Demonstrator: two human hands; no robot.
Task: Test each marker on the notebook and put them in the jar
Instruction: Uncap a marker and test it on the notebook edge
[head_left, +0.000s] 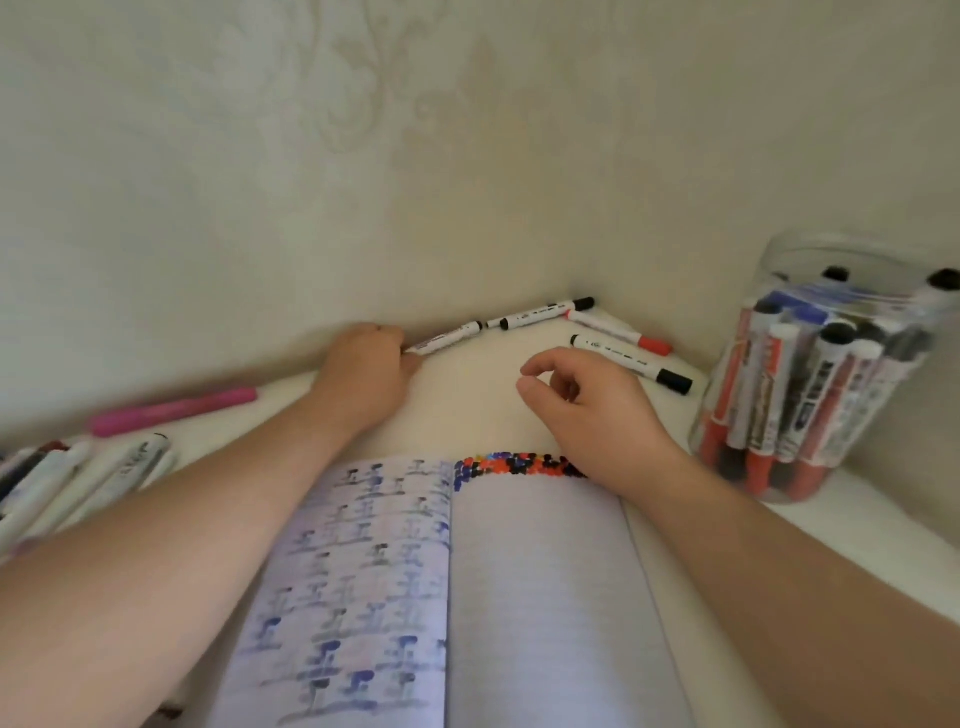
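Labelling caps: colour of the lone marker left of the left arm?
Pink marker, whole body, head view.

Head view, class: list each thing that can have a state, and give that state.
Notebook: open, dots along the top of the right page.
Jar: lidless, holding upright markers.
Marker by the wall: lying, gripped by the left hand.
Right hand: loosely curled, holding nothing.
Pink marker: lying, capped.

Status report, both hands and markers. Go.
Left hand gripping white black-capped marker by the wall. Right hand loosely curled, empty. Clear plastic jar part-filled. Nothing blocking open lined notebook.
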